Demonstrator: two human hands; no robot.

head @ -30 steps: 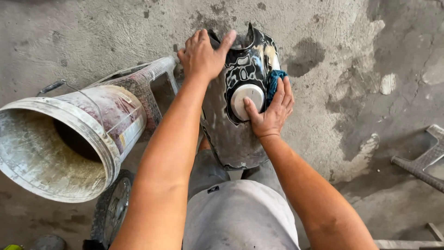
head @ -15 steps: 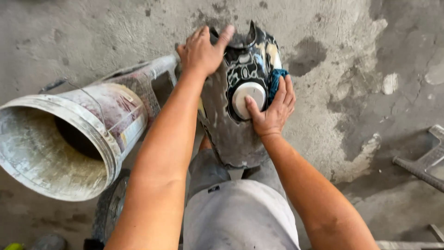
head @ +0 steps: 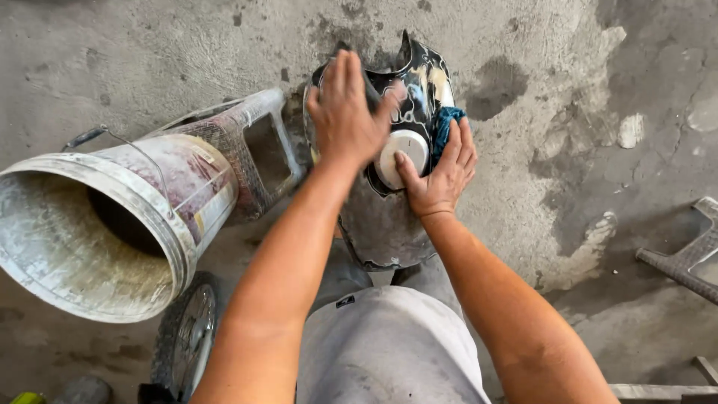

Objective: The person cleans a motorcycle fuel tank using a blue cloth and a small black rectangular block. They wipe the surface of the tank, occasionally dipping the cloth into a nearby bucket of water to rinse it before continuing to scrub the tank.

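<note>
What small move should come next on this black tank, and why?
Probably slide the right hand with its blue cloth a little further along the right flank of the black tank. The cloth is bunched under that hand's fingertips against the glossy side, while the left hand lies flat on top, bracing the tank, beside the white round cap.

The scene is lit by soft, even daylight, bright enough that the grey concrete floor [head: 149, 52] is shown with only faint shadows, the deepest shade being held inside the tipped bucket [head: 97, 224]. Small glints are seen on the glossy black tank [head: 422, 86], and the white cap [head: 407, 150] is nearly washed out. The left hand [head: 344, 112] is slightly smeared by motion, and the bucket and forearms are stretched toward the wide-angle edges.
</note>
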